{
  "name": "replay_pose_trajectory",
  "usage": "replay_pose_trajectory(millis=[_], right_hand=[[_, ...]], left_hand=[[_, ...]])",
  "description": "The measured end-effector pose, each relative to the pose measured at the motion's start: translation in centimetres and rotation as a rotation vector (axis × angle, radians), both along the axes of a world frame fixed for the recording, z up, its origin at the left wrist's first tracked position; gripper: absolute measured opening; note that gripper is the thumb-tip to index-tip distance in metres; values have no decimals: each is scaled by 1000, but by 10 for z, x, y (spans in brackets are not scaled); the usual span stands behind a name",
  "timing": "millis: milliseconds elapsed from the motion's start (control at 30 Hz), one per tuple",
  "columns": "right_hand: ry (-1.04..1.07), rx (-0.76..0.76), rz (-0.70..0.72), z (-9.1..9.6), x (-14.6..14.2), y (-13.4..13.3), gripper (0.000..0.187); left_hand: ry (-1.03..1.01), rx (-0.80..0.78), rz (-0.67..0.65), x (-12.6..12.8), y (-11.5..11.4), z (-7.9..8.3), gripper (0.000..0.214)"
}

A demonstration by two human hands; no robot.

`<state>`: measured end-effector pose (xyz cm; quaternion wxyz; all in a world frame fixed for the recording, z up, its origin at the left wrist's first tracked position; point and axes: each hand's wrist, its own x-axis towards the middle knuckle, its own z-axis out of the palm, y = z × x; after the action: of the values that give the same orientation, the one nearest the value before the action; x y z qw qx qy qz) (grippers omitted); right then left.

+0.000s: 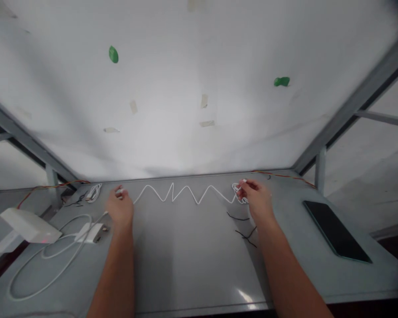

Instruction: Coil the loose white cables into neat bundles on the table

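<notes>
A thin white cable runs in a zigzag across the grey table between my two hands. My left hand is closed around one end of it, where a small pale connector shows at the fingertips. At the other side my right hand pinches the other end, a white connector showing between thumb and finger. A coiled white cable lies right beside the right fingertips, partly hidden by them. Several short black twist ties lie on the table near my right wrist.
Left of my left hand are a bundled white cable, a white charger block, a looped thicker cable and a white box. A dark tablet lies at right. A white wall rises behind the grey table.
</notes>
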<state>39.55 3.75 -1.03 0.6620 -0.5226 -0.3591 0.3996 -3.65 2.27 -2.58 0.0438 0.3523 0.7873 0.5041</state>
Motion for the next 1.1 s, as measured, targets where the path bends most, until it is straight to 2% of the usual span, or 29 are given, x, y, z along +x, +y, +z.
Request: replay_pose_trajectory(millis=[100,167,300,367,433,633,767,867,1100], right_hand=[[-72,-147,207,-17,-21,-1,24],[-76,-238,335,-29,-43,-5,28],[-26,-320,531,-45,-83,-18,45],[5,-316,593,-46,-95,-23,47],[32,-296,647,-43,-101,-25,44],[110,-152,571,-29,-101,-22,46],[71,-92,661,-19,-95,-15,45],[50,-66,700,-14,-89,-10,44],[211,-90,630,-17,-89,-22,40]], left_hand=[[44,-108,-137,34,9,-11,16],[92,-173,-403,69,13,-22,15],[207,-86,-827,140,7,-36,21],[208,-43,-988,163,-2,-36,24],[159,-36,-1080,175,-9,-34,27],[-252,-76,-1063,177,-17,-20,37],[-505,-121,-1021,180,-20,-10,56],[-519,-151,-969,179,-22,-6,64],[-424,-75,-882,172,-16,-7,54]])
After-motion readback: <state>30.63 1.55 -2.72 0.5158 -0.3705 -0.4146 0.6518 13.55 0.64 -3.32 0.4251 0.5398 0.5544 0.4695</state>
